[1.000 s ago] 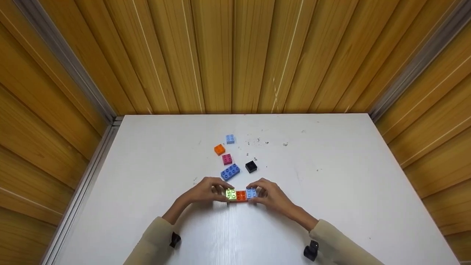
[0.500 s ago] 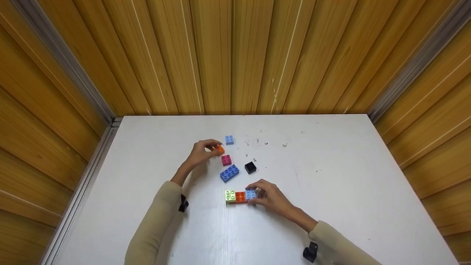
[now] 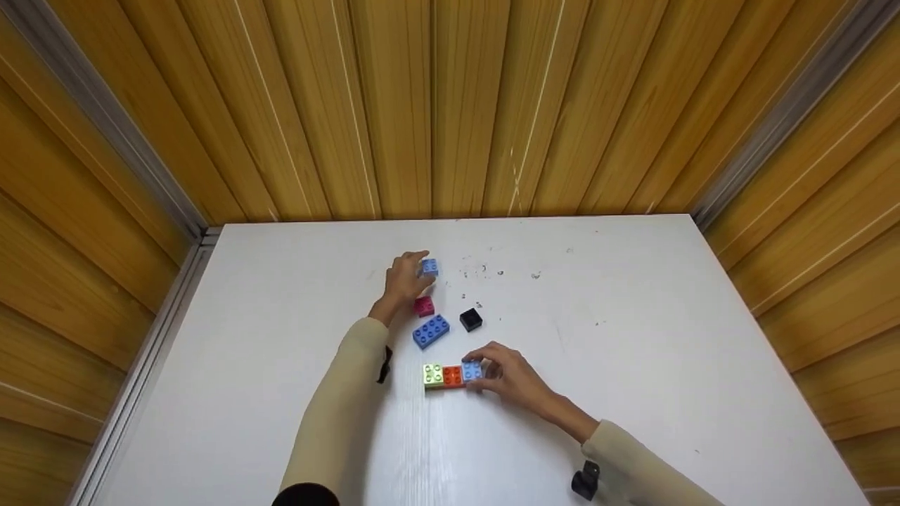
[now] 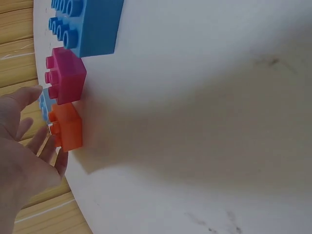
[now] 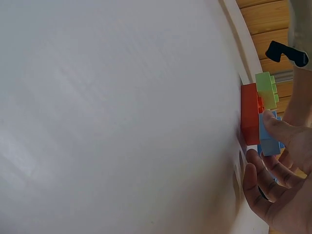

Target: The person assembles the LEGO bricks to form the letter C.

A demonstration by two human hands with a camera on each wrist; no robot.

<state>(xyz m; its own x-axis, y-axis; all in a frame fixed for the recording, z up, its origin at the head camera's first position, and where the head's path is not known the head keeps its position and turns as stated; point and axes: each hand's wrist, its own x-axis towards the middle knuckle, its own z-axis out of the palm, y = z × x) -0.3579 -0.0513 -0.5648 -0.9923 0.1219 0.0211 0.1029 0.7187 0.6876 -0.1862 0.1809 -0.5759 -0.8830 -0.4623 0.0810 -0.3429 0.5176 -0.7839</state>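
In the head view my left hand (image 3: 406, 276) reaches over the table, thumb and index finger spread around a loose light blue building brick (image 3: 429, 267). An orange brick (image 4: 67, 127) stands by its fingers in the left wrist view; from the head the hand hides it. Beside it is a magenta brick (image 3: 424, 306). My right hand (image 3: 512, 376) pinches another light blue brick (image 3: 472, 371), which sits on the right end of a longer red brick (image 5: 249, 114). A lime green brick (image 3: 433, 375) is stacked on the left end, with red studs showing between.
A long blue brick (image 3: 431, 331) and a small black brick (image 3: 471, 320) lie between the hands on the white table (image 3: 598, 393). Wood-patterned walls (image 3: 457, 105) enclose the table's back and sides. Dark marks speckle the tabletop.
My left hand let go of the lime green brick, moved away to the orange brick, then on to the loose light blue one. My right hand keeps its hold on the stack.
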